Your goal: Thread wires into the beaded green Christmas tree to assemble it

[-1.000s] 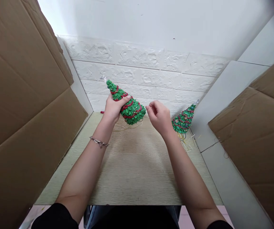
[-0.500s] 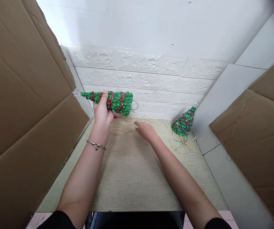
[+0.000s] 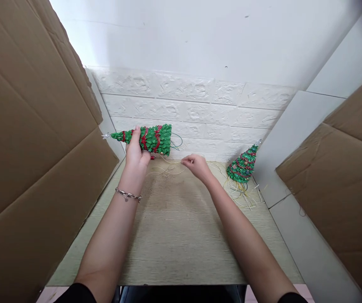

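White brick-patterned wall [image 3: 193, 111] behind pale wood-grain desk [image 3: 181, 235], brown cardboard sheets [image 3: 35, 126] at both sides. Head view: left hand [image 3: 136, 153] holds green cone-shaped Christmas tree with red garland [image 3: 155, 139] above desk, tipped sideways, clear star toward left; fingers clamped on tree. Right hand [image 3: 198, 165] at thin pale wires [image 3: 168, 170], fingertips pinched together. Second green tree with red garland [image 3: 242, 165] stands tilted near right panel, loose wires at base.

No text, label, brand, number or sign is readable.
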A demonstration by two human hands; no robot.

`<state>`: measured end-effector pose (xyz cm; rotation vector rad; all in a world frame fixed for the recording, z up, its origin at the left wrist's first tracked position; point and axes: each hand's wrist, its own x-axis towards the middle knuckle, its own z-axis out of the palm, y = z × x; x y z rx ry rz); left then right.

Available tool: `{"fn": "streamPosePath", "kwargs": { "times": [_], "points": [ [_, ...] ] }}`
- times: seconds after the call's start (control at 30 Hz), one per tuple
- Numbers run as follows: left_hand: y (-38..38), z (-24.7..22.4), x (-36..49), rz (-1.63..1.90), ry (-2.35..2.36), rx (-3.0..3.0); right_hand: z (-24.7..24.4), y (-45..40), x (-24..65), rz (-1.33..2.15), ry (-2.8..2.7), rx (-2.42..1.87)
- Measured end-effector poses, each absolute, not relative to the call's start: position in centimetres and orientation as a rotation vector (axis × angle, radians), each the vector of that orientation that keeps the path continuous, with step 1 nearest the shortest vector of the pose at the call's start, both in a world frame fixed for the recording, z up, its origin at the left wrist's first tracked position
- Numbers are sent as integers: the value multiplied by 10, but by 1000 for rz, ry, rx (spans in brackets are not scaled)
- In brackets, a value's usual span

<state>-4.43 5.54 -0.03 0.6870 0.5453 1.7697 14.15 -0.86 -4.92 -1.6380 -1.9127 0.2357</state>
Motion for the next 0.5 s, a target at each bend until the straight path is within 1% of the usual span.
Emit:
{"fn": "streamPosePath", "kwargs": {
  "times": [0.07,0.13,0.27,0.4,0.5],
  "points": [
    [56,0,-45,1774,522,620,-39,-15,150,234,-1743,-1577],
    [56,0,-45,1770,505,567,-28,-22,161,315,-1474,-1416],
    [56,-1,-44,1742,549,606,-8,-35,181,388,-1139,-1168],
    [57,-5,-41,1724,568,710,5,-45,199,427,-1056,-1065],
    [57,-7,-39,1694,559,751,8,-52,209,471,-1190,-1154]
  ]
}}
